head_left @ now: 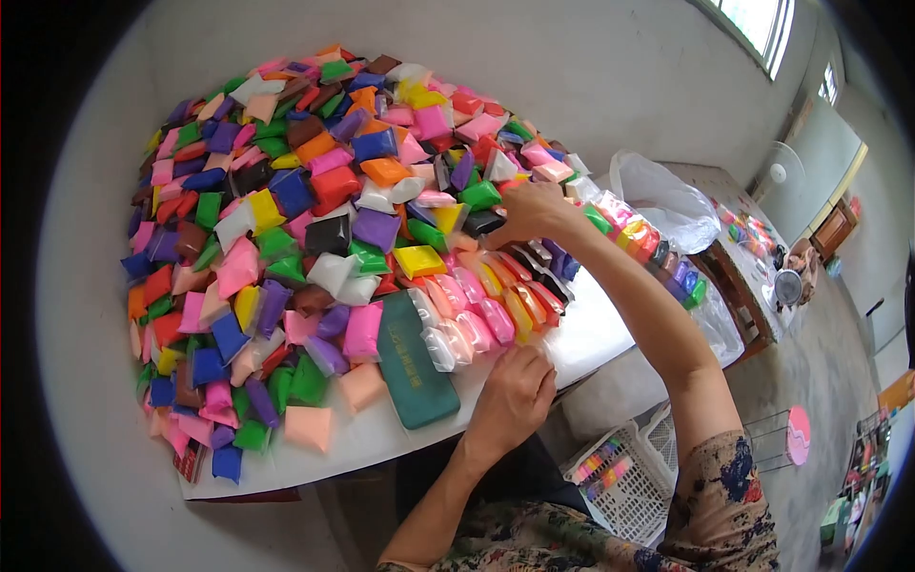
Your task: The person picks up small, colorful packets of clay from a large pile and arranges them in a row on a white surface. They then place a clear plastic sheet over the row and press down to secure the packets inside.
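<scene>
Heap of packets point(286, 224): many-coloured soft packets, piled loosely over the left and back of the table and leaning against the wall point(91, 315); the task's things lie here and in the rows to the right
Green case point(419, 372): flat on the table between the near part of the heap and the rows, a firm edge beside them
Packet rows point(496, 319): packets side by side in bands of white, pink, orange, red and dark; the step in hand appears to be gathering by colour
Left hand point(515, 393): at the near end of the rows, fingers curled inward; whether they pinch anything cannot be told
Right hand point(532, 212): over the far end of the rows, beside a black packet point(483, 223), fingers bent downward; their tips are hidden, so a grasp cannot be told; the next move seems to call for a light pinch on one packet, leaving its neighbours undisturbed
White tabletop point(599, 319): to the right of the rows, partly behind the right forearm, which stands in the way of the view
White basket point(634, 510): below the table, with coloured packets inside
Clear bag point(667, 205): crumpled, behind another line of packets point(658, 255)
Fan point(779, 173): farther back, well apart from the hands
</scene>
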`<state>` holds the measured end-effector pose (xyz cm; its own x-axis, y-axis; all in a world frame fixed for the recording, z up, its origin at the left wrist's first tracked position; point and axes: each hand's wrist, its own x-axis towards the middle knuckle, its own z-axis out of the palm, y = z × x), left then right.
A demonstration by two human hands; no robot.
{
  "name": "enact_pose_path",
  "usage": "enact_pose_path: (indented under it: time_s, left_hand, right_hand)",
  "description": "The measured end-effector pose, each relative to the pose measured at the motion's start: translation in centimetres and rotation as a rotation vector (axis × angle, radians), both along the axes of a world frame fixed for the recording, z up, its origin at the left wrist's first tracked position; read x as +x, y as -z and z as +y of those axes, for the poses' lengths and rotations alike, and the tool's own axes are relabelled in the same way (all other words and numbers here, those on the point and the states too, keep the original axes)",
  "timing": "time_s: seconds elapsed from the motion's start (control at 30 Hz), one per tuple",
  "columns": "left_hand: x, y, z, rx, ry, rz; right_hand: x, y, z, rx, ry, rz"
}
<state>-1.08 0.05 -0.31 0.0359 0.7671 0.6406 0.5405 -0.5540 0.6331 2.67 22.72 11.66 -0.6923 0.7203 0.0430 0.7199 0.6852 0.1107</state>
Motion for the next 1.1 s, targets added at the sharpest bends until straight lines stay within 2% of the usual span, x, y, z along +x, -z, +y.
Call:
enact_pose_path:
  time_s: [0.23, 0.53, 0.63, 0.73, 0.83, 0.93, 1.1]
  left_hand:
    - [0.2, 0.0, -0.1, -0.003, -0.013, 0.036]
    - [0.3, -0.1, -0.1, 0.004, -0.042, 0.065]
    - [0.4, -0.1, -0.1, 0.005, -0.051, 0.082]
    - [0.5, -0.2, -0.2, 0.008, -0.061, 0.105]
    - [0.6, -0.1, -0.2, 0.024, -0.071, 0.118]
    - [0.6, -0.2, -0.2, 0.015, -0.076, 0.133]
    - [0.7, -0.2, -0.2, 0.016, -0.079, 0.135]
  right_hand:
    - [-0.9, 1.5, 0.1, -0.022, 0.072, -0.021]
    - [-0.6, 0.1, -0.8, -0.171, 0.263, 0.170]
    - [0.0, -1.2, -1.0, -0.290, 0.282, 0.235]
    - [0.5, -0.4, 0.1, -0.245, 0.229, 0.340]
    - [0.7, 0.1, 1.5, -0.360, 0.216, 0.399]
    - [0.6, 0.0, 1.7, -0.337, 0.272, 0.429]
    - [0.0, -0.3, -0.5, -0.037, 0.318, 0.380]
